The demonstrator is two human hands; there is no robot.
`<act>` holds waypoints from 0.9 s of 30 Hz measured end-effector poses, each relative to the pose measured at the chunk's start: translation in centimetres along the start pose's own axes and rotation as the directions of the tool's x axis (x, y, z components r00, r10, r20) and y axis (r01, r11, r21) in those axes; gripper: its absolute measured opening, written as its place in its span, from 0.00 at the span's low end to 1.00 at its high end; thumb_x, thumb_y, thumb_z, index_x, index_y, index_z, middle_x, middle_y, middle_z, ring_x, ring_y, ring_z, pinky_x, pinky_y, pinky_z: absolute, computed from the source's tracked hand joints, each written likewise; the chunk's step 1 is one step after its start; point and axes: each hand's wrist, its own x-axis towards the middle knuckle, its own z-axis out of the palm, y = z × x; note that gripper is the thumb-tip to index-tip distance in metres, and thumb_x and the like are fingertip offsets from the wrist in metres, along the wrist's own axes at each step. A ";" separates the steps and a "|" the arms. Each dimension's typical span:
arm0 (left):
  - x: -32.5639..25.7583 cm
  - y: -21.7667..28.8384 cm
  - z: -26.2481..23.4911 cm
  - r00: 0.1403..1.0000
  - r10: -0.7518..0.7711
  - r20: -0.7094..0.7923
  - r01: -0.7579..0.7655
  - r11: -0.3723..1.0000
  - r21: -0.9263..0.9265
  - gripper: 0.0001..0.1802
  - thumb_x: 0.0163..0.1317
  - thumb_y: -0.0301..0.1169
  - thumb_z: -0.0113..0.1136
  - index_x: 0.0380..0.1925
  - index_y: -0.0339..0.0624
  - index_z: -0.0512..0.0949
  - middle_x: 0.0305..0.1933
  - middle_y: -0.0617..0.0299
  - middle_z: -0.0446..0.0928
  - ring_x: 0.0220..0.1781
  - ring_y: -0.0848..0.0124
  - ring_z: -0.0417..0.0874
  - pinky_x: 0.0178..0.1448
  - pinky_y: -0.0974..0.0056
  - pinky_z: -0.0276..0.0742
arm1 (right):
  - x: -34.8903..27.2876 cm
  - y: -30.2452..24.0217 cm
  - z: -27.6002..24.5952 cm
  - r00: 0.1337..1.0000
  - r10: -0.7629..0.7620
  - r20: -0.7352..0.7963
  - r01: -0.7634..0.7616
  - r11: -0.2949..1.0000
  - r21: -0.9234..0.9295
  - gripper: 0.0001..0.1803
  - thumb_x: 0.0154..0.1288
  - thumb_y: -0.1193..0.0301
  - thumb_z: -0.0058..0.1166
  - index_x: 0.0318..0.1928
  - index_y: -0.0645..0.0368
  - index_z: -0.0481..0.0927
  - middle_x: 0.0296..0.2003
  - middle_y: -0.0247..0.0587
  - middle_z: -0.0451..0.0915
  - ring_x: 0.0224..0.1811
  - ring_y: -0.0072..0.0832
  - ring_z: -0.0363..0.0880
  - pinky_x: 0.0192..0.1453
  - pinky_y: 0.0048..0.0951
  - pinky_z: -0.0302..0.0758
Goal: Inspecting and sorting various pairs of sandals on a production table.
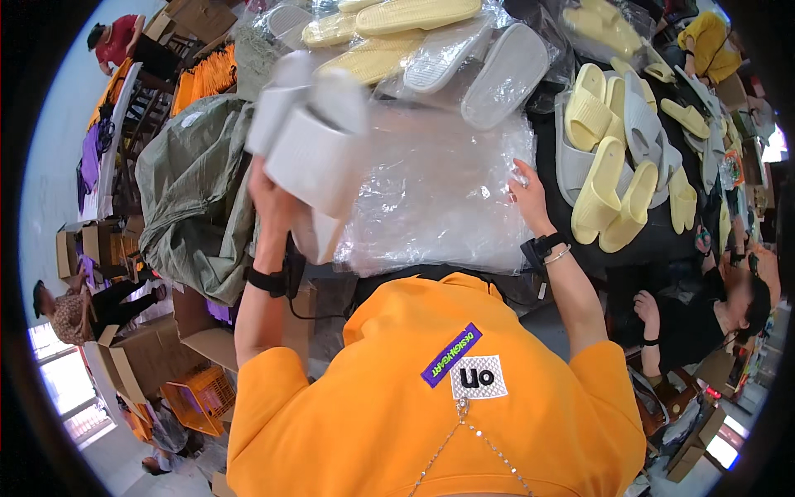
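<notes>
My left hand (273,199) is closed round a pair of pale grey slide slippers (319,153), lifted over the left part of the work surface and slightly blurred. Under and beside them lies a flat stack of clear plastic bags (439,190). At the right edge of that stack is my right hand (528,195), its fingers loosely bent and apart, with nothing visible in them. Whether its fingertips touch the plastic I cannot tell. Both wrists wear black bands.
Beyond the bags lie yellow slippers (418,14) and grey slippers (505,74), some in plastic. More yellow slippers (598,190) sit at the right. A green sack (195,190) stands left. A person in black (704,331) is at the right; cartons (149,356) stand lower left.
</notes>
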 end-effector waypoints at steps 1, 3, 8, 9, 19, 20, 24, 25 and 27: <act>-0.3 -0.1 0.9 0.989 0.108 0.102 -0.121 0.984 0.131 0.16 0.50 0.24 0.59 0.41 0.35 0.73 0.36 0.57 0.75 0.41 0.66 0.76 0.44 0.65 0.72 | 0.1 -0.6 0.5 0.999 0.019 0.028 -0.020 1.000 0.016 0.25 0.59 0.80 0.47 0.58 0.55 0.68 0.49 0.39 0.69 0.31 0.19 0.72 0.30 0.21 0.74; -0.4 -0.4 3.7 0.824 0.435 0.362 -0.549 0.771 0.323 0.12 0.41 0.24 0.61 0.29 0.37 0.74 0.30 0.51 0.71 0.34 0.50 0.72 0.37 0.57 0.68 | 0.3 -1.3 1.3 0.995 0.060 0.076 -0.064 0.997 0.049 0.26 0.59 0.80 0.47 0.59 0.53 0.67 0.49 0.40 0.69 0.30 0.19 0.71 0.30 0.21 0.75; -4.4 -6.3 11.9 0.686 0.194 0.701 -0.567 0.747 0.348 0.13 0.41 0.24 0.55 0.31 0.40 0.72 0.34 0.53 0.70 0.40 0.53 0.71 0.41 0.55 0.68 | 0.9 -1.1 2.4 0.990 0.021 0.137 -0.042 0.987 0.154 0.26 0.59 0.80 0.44 0.60 0.54 0.67 0.51 0.40 0.70 0.27 0.17 0.70 0.29 0.20 0.72; -4.7 -7.0 12.6 0.671 0.128 0.731 -0.590 0.689 0.421 0.11 0.42 0.25 0.54 0.30 0.40 0.71 0.35 0.55 0.71 0.42 0.56 0.71 0.43 0.57 0.67 | 0.8 -1.2 2.1 0.991 0.016 0.129 -0.035 0.988 0.150 0.26 0.60 0.80 0.43 0.60 0.54 0.67 0.51 0.40 0.71 0.26 0.17 0.70 0.29 0.20 0.72; -2.5 -12.4 7.8 0.874 0.100 0.475 -0.452 0.526 0.721 0.12 0.43 0.26 0.55 0.32 0.39 0.72 0.38 0.57 0.72 0.43 0.57 0.71 0.42 0.55 0.65 | -0.6 0.0 1.1 0.999 0.039 0.025 -0.036 0.995 -0.091 0.23 0.61 0.75 0.47 0.59 0.56 0.68 0.34 0.36 0.76 0.25 0.18 0.72 0.28 0.20 0.70; -2.5 -12.7 7.5 0.876 0.091 0.474 -0.447 0.523 0.726 0.12 0.43 0.26 0.55 0.32 0.39 0.72 0.38 0.57 0.72 0.43 0.57 0.71 0.41 0.55 0.65 | -1.2 -0.5 1.0 0.998 0.045 0.040 -0.044 0.998 -0.041 0.24 0.61 0.73 0.48 0.59 0.56 0.67 0.36 0.36 0.75 0.27 0.18 0.73 0.29 0.20 0.70; -2.6 -12.6 6.8 0.889 0.079 0.452 -0.419 0.542 0.729 0.12 0.43 0.25 0.55 0.32 0.39 0.72 0.37 0.56 0.72 0.42 0.56 0.71 0.41 0.55 0.66 | -5.0 -0.7 -0.9 0.965 0.151 0.214 -0.165 0.985 0.048 0.25 0.61 0.69 0.52 0.60 0.54 0.65 0.46 0.35 0.69 0.33 0.19 0.72 0.33 0.21 0.72; -2.6 -12.3 6.8 0.891 0.083 0.446 -0.413 0.554 0.722 0.12 0.43 0.24 0.55 0.31 0.39 0.72 0.37 0.56 0.72 0.42 0.56 0.71 0.41 0.54 0.66 | -6.3 -1.0 -1.6 0.934 0.211 0.288 -0.228 0.973 0.027 0.25 0.61 0.69 0.52 0.59 0.54 0.66 0.45 0.35 0.69 0.34 0.19 0.72 0.34 0.21 0.72; -2.5 -11.1 7.0 0.891 0.080 0.447 -0.411 0.565 0.716 0.12 0.42 0.24 0.54 0.31 0.39 0.73 0.36 0.55 0.72 0.41 0.56 0.71 0.41 0.55 0.67 | -9.5 -2.2 -2.0 0.871 0.343 0.353 -0.366 0.931 -0.001 0.23 0.60 0.69 0.53 0.57 0.55 0.67 0.41 0.34 0.71 0.33 0.18 0.71 0.34 0.21 0.71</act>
